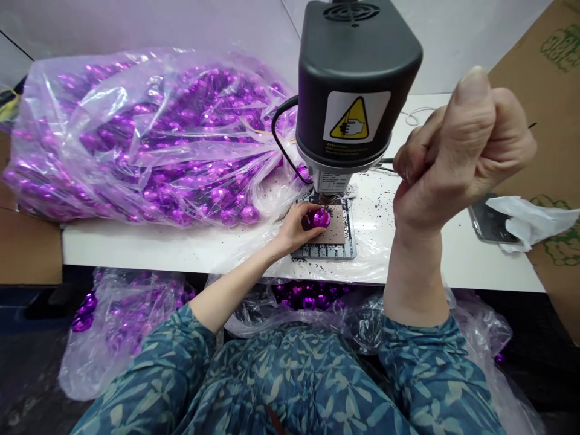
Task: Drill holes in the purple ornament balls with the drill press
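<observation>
- The left hand (pixel 294 227) is clamped on a shiny purple faceted ball (pixel 321 218), thumb at its near side and fingers at its far side.
- The ball lies at the fingertips of that hand, over a flat brown square board (pixel 336 232) on a grey slotted metal base plate (pixel 350 249).
- The right hand (pixel 471 136) is raised well apart from the ball and the left hand, its fingers curled closed beside the black machine head (pixel 351 72); whether it grips anything cannot be told.
- The machine's narrow metal lower end (pixel 327 196) sits just behind the ball.
- Black crumbs are scattered on the white tabletop (pixel 462 266) around the plate.
- To the left lies a large clear plastic bag (pixel 149 139) of purple balls.
- To the right, a crumpled white tissue (pixel 530 217) partly covers a dark phone (pixel 489 220).
</observation>
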A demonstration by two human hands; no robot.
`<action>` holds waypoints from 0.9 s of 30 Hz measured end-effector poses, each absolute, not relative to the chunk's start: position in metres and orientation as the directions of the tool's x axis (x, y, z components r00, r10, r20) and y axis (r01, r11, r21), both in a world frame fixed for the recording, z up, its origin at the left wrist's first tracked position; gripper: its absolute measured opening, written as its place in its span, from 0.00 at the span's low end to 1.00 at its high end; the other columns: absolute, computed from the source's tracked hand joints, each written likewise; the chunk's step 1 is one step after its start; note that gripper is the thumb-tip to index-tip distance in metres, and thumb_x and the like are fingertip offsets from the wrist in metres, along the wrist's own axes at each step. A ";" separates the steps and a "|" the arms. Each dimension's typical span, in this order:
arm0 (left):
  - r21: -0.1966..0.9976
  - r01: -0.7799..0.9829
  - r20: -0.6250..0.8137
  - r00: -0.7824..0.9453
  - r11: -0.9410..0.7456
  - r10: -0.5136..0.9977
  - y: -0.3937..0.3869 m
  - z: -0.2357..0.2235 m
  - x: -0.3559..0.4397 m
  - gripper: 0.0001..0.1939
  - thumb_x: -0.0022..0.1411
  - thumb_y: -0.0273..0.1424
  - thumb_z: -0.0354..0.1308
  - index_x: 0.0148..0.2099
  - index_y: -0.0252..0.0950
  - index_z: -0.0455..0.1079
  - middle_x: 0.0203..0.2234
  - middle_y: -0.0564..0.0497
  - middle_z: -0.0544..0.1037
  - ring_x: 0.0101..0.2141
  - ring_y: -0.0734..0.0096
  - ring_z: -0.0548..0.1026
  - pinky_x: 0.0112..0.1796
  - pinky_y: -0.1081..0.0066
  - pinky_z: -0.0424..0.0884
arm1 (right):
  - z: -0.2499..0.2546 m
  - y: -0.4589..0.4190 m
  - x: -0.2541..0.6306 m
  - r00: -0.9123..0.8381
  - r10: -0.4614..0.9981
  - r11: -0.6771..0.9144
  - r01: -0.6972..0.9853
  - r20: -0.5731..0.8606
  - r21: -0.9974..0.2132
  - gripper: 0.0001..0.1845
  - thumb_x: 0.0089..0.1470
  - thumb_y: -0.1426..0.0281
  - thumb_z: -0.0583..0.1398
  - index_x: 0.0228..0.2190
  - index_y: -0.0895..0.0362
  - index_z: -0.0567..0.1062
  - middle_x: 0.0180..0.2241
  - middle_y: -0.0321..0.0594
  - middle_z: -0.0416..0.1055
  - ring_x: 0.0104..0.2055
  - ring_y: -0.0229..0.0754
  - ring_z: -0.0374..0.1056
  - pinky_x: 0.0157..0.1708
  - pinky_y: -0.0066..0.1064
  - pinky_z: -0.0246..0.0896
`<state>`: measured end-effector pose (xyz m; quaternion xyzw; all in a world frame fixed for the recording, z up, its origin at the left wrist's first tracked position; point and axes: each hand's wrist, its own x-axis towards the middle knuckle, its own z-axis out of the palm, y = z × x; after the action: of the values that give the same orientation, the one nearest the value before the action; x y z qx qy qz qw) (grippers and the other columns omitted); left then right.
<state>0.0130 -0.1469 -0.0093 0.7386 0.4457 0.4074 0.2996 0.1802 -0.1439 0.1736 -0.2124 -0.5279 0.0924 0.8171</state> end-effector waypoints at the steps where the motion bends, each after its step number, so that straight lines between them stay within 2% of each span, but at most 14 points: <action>1: 0.797 0.415 0.349 0.278 -0.439 0.895 -0.148 -0.011 0.016 0.25 0.56 0.31 0.75 0.54 0.37 0.73 0.49 0.44 0.80 0.50 0.57 0.78 0.52 0.55 0.76 | 0.174 -0.144 0.180 0.428 0.378 0.891 0.073 0.821 -0.448 0.27 0.60 0.62 0.59 0.17 0.57 0.53 0.12 0.26 0.49 0.14 0.24 0.50 0.18 0.25 0.39; 5: 0.845 0.344 0.326 0.276 -0.409 0.904 -0.151 -0.020 0.024 0.27 0.58 0.31 0.74 0.58 0.37 0.70 0.53 0.42 0.80 0.52 0.56 0.79 0.55 0.55 0.76 | 0.173 -0.145 0.181 0.444 0.364 0.896 0.074 0.819 -0.438 0.28 0.58 0.60 0.62 0.17 0.56 0.53 0.11 0.26 0.48 0.13 0.27 0.49 0.17 0.29 0.38; 9: 0.878 0.300 0.305 0.250 -0.373 0.919 -0.153 -0.025 0.025 0.29 0.59 0.33 0.74 0.59 0.37 0.69 0.54 0.41 0.80 0.53 0.56 0.80 0.55 0.54 0.77 | 0.165 -0.152 0.181 0.440 0.355 0.872 0.162 0.825 -0.461 0.30 0.60 0.58 0.61 0.17 0.55 0.51 0.12 0.28 0.48 0.14 0.28 0.50 0.18 0.31 0.41; 13: 0.877 0.291 0.316 0.249 -0.382 0.916 -0.154 -0.026 0.024 0.28 0.59 0.34 0.74 0.58 0.37 0.69 0.55 0.41 0.79 0.54 0.55 0.79 0.56 0.54 0.76 | 0.152 -0.161 0.180 0.459 0.340 0.872 0.172 0.821 -0.458 0.31 0.62 0.61 0.60 0.18 0.55 0.48 0.13 0.28 0.44 0.13 0.27 0.46 0.16 0.29 0.40; 22: 0.869 0.296 0.336 0.237 -0.397 0.912 -0.154 -0.029 0.024 0.28 0.59 0.36 0.74 0.58 0.37 0.70 0.55 0.41 0.78 0.55 0.54 0.78 0.57 0.54 0.75 | 0.119 -0.143 0.186 0.503 0.126 0.925 0.253 0.855 -0.285 0.36 0.59 0.56 0.61 0.22 0.56 0.40 0.12 0.26 0.31 0.10 0.26 0.35 0.12 0.25 0.38; 27: 0.861 0.307 0.344 0.236 -0.405 0.909 -0.153 -0.032 0.024 0.28 0.59 0.37 0.74 0.58 0.38 0.70 0.55 0.41 0.78 0.55 0.54 0.78 0.57 0.53 0.75 | 0.106 -0.139 0.192 0.484 0.075 0.961 0.200 0.872 -0.193 0.33 0.58 0.61 0.60 0.22 0.58 0.40 0.10 0.25 0.34 0.09 0.26 0.36 0.11 0.23 0.40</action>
<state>0.0238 -0.1527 -0.0321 0.7098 0.4283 0.4458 0.3377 0.1923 -0.1391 0.1062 -0.1354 -0.5068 -0.0366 0.8506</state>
